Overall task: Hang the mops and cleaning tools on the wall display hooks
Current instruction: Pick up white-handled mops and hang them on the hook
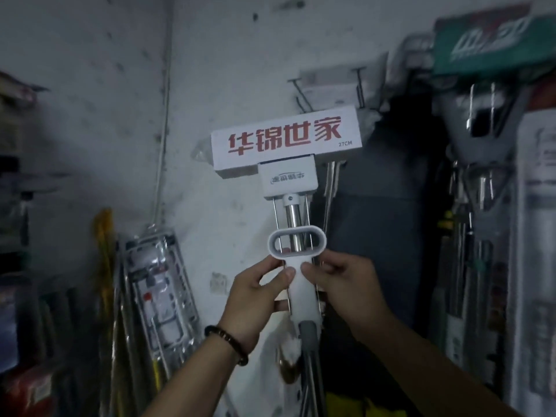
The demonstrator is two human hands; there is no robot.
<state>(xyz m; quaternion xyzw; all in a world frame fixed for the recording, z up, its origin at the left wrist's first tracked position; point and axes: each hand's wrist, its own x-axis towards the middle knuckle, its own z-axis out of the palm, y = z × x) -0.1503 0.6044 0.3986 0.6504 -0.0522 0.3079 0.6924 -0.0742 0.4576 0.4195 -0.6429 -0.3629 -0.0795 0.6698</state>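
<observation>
The mop (285, 142) stands upright at the centre, close to the wall (90, 85), its boxed head with red lettering uppermost, just below two metal hooks (301, 96). The left hand (255, 296), with a bead bracelet (225, 343) on its wrist, and the right hand (346, 287) both clasp the mop's white pull grip, thumbs on its front. More wrapped mops (481, 145) hang at the right.

mop (288, 176): shaft cut off at bottom edge | green package (493, 40): blurred, lettering unreadable
</observation>
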